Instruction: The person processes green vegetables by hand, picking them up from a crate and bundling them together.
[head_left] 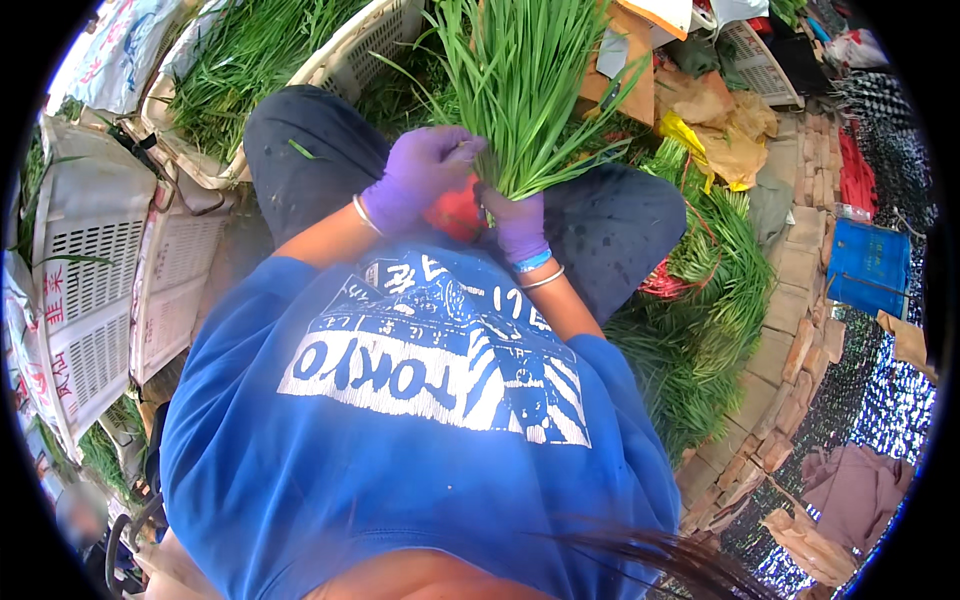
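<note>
A bunch of garlic chives (530, 90), long flat green leaves fanned away from me, stands over my lap. My right hand (517, 222), in a purple glove, is closed round its gathered lower end. My left hand (425, 172), gloved in purple too, is at the bunch's left side with its fingers curled together. What those fingers pinch, if anything, is too blurred to make out. Just under the hands a red thing (455, 212) lies in my lap, mostly covered by them.
White plastic crates (95, 260) stand at my left, and another basket (350, 50) with loose greens is ahead. Tied bundles of chives (720, 270) are heaped by my right knee. Beyond run a brick edging (785, 390), crumpled brown paper (735, 120) and a blue bag (868, 265).
</note>
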